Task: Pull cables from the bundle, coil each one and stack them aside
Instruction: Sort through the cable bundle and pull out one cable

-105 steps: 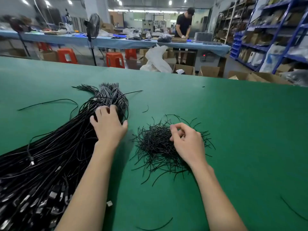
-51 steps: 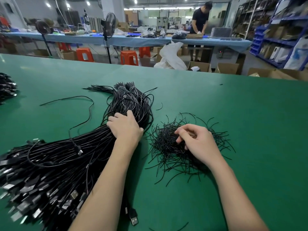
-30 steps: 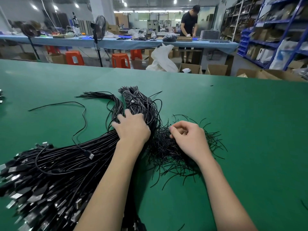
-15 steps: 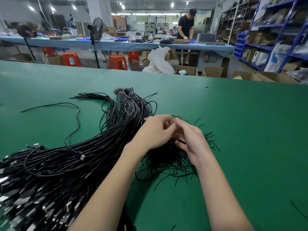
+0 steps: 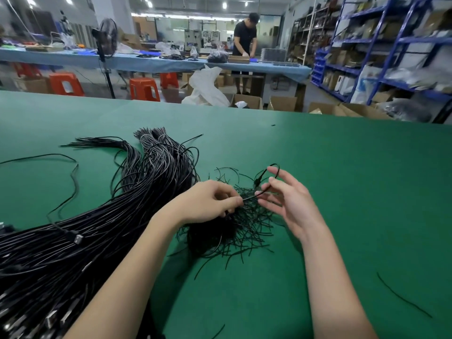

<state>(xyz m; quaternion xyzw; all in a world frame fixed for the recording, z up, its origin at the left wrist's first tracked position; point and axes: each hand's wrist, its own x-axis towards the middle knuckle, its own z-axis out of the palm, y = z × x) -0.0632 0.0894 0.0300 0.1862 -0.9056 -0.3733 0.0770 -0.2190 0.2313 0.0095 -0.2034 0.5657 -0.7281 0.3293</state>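
- A thin black tie (image 5: 259, 192) ran between both hands, just above the pile of ties (image 5: 234, 226).
- The left hand (image 5: 208, 204) pinched 1 end; the right hand (image 5: 288, 199), fingers spread, curled a fingertip on the looped end.
- Left of the fingers, the cable bundle (image 5: 97, 231) lay large on the green table (image 5: 342, 192).
- No coiled stack showed, so I judged nearly all work remained.

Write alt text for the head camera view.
Two bare hands hold one short black tie between them over a pile of ties: the left hand pinches it, the right hand is spread. A large cable bundle lies left on the green table.
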